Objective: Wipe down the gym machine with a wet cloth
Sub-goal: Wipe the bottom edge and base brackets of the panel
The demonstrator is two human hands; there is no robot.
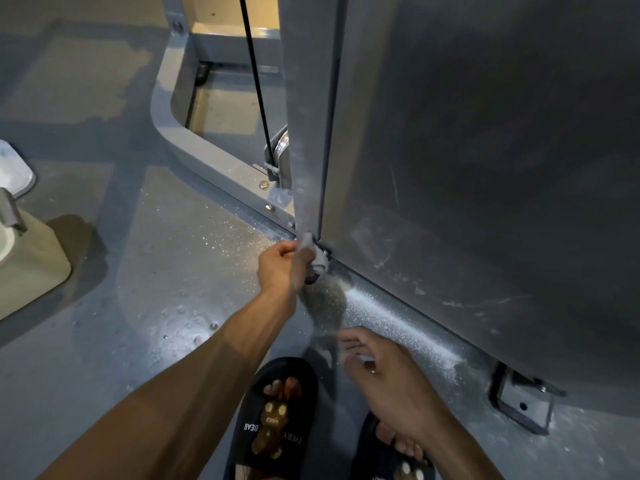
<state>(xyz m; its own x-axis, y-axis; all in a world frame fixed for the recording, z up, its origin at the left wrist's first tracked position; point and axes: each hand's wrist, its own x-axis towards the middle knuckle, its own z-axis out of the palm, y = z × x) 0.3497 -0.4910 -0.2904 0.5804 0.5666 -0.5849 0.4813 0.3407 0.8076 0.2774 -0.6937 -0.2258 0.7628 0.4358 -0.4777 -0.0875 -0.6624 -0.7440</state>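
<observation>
I read "EVERY BEAR" on my black slide [273,417] (upside down from here). A beige jug [29,258] stands at left, contents hidden. My left hand [282,268] grips the grey cloth [323,299] against the machine's [485,168] smooth grey panel corner; my right hand [377,365] hangs open above the speckled floor [166,271].

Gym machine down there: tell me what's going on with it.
A person is wiping the gym machine at its bottom corner near the floor. The left hand grips a grey cloth, pressing its top end against the corner while the rest hangs down. The right hand hovers below with its fingers relaxed, near the cloth's tail. A container stands on the wet floor to the left.
</observation>
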